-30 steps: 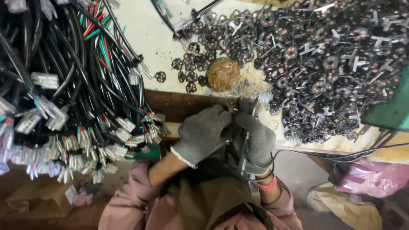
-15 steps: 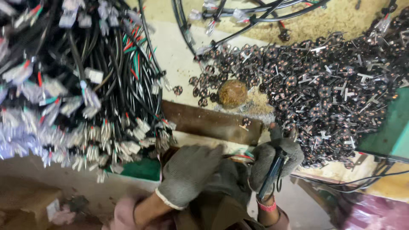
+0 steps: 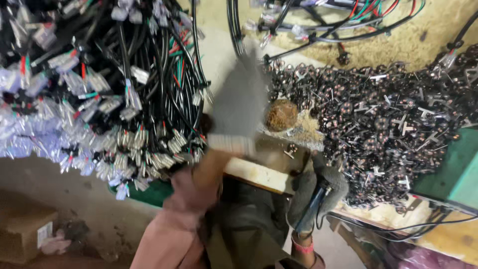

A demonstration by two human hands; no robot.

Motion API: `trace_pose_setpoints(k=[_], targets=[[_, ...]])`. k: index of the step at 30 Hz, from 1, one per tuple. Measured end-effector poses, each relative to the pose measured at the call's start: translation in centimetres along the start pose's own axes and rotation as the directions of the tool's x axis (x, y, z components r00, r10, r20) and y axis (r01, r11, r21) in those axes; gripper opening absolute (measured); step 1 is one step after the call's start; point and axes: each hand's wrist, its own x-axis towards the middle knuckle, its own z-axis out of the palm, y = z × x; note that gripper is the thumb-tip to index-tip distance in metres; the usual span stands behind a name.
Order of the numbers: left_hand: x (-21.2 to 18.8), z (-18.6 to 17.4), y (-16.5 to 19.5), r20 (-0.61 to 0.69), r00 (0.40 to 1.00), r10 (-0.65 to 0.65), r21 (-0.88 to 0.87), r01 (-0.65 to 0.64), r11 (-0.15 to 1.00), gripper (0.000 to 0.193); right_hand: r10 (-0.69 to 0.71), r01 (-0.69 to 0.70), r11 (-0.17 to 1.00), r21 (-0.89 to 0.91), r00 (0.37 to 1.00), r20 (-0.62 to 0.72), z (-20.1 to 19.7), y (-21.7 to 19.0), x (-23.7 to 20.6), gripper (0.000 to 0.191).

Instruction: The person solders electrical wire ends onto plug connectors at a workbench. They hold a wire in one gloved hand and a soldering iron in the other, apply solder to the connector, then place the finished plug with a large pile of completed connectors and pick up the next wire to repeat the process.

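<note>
The left hand (image 3: 239, 102), in a grey knit glove, is raised over the tabletop (image 3: 224, 55) and blurred with motion — its fingers look spread flat and nothing shows in its grip, though the blur leaves this hard to judge. It hovers just left of a round brown lump (image 3: 281, 114), which sits at the near left edge of a broad heap of small dark metal parts (image 3: 388, 124). Right of the lump the heap spreads across the tabletop toward a green block (image 3: 455, 172).

The right hand (image 3: 318, 192), also gloved in grey, lies below the lump at the tabletop's near edge, its fingers curled closed around a dark, slim tool handle (image 3: 311, 209) with a black cord trailing from it.

Left of the lump hangs a thick bundle of black cables (image 3: 114, 84) with clear and white plug ends, some showing red and green wires. More cables (image 3: 323, 25) lie above the lump at the far side. A pale wooden strip (image 3: 256, 174) runs along the tabletop's edge between the two hands. A cardboard box (image 3: 27, 234) sits on the floor, well below and left of the lump.
</note>
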Motion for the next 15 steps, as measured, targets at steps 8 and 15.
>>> trace_pose_setpoints(k=[8,15], targets=[[6.4,3.1,-5.8,0.043,0.957,-0.285,0.14,0.277,0.951,0.044,0.004,-0.005,0.998,0.056,1.0,0.015,0.0,-0.6,0.7,0.025],[5.3,3.2,-6.3,0.035,0.942,-0.335,0.137,0.327,0.935,0.029,0.051,-0.051,0.99,0.129,0.999,0.006,-0.1,-0.1,-0.2,0.029]])
